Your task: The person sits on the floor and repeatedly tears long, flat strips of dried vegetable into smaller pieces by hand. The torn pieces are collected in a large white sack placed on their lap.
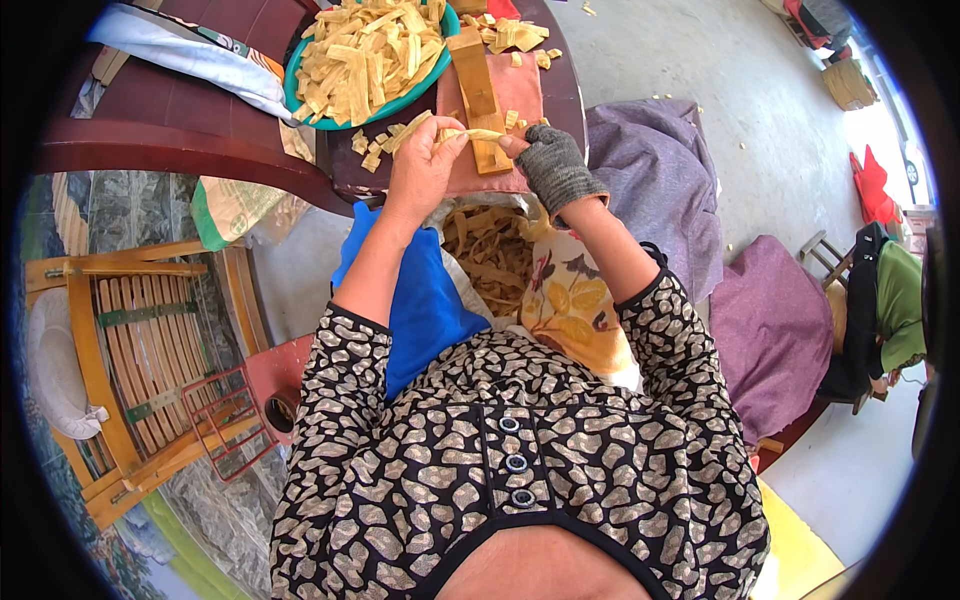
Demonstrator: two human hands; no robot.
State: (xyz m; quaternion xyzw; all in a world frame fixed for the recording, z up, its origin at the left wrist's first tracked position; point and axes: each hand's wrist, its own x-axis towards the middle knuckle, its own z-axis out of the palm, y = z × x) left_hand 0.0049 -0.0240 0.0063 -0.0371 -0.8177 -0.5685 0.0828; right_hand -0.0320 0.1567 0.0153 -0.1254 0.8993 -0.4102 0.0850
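My left hand (424, 169) pinches one end of a pale yellow dried strip (484, 135). My right hand (551, 165), in a grey fingerless knit glove, grips the other end. The strip is stretched across the near part of a stepped wooden block (474, 79), which lies on a pink cloth (526, 86). Short cut pieces (373, 156) are scattered left of the block, and more lie to its right. Behind my left hand, a teal basin (420, 94) is heaped with similar strips (367, 60).
Below the hands, an open sack holds darker strips (487, 255), between a blue cloth (424, 300) and a floral cloth (574, 292). The dark red wooden table (562, 82) has a rounded edge. Cloth-covered seats (652, 180) stand right; a folding slatted chair (150, 352) stands left.
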